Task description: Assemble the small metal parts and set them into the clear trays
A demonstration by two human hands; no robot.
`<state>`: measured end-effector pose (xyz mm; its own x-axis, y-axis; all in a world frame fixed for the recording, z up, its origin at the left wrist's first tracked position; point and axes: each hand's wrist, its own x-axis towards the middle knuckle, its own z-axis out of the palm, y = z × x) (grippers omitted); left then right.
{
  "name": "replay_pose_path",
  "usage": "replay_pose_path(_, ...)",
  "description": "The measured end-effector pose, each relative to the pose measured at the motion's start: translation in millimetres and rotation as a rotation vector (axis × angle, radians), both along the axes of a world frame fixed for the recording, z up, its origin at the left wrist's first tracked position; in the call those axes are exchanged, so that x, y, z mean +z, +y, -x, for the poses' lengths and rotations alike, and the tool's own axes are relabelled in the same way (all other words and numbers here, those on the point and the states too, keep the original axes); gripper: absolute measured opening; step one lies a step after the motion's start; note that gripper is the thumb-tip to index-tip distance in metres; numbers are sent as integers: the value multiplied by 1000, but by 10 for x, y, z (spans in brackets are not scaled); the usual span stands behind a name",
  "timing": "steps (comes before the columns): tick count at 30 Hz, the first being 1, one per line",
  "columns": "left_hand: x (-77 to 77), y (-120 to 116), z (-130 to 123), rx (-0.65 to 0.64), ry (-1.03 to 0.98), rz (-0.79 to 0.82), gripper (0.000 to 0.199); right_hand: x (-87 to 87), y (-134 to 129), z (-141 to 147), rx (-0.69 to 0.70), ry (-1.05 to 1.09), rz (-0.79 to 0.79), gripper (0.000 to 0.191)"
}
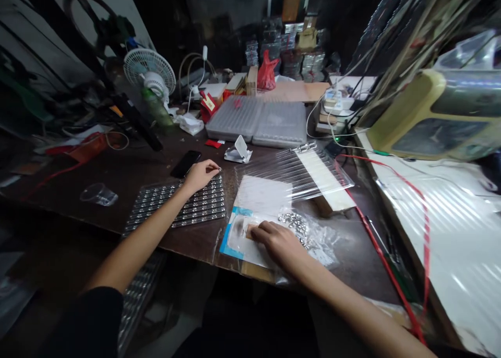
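Right forearm (pixel 344 300) beside bagged shiny pieces (pixel 295 225): a nudge could scatter them.
Left hand's (pixel 200 176) grip pinches a tiny part (pixel 219 169) at the tray's (pixel 199 222) far edge, easily dropped; right hand (pixel 279 242) touches a tan block (pixel 249 232), grasp unclear.

On worktop (pixel 117 167): phone (pixel 185 164), clear cup (pixel 98 194) left of it. Farther back: fan (pixel 149 72) at left, red bag (pixel 267 73) near middle. At right: yellow machine (pixel 410 110).

1 head-worn camera looks forward and obliquely down over the table (pixel 94 172) from its near side. The left hand (pixel 201 175) and right hand (pixel 279 240) fall in its middle range, the fan (pixel 150 73) farther off; this 1 view takes in both sides widely.
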<state>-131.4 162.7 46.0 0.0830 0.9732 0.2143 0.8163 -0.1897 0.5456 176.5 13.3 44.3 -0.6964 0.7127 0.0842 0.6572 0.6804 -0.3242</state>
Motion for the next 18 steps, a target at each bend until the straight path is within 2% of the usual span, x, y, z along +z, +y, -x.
replay_pose_path(4,-27,96,-14,-45,122,36,19,250,95,-343,-126,87,177,25)
replay_pose_path(7,13,122,44,-45,237,65,21,386,130,-591,-213,-17,239,19)
replay_pose_path(10,96,116,116,-31,363,102,20,368,125,-677,-261,-148,231,14)
replay_pose_path(13,220,104,110,-24,481,120,18,271,97,-626,-235,-177,216,14)
replay_pose_path(16,349,145,-80,-31,561,83,21,214,74,-564,-187,-143,227,15)
replay_pose_path(18,416,202,-353,-86,548,37,25,213,64,-558,-184,-136,229,18)
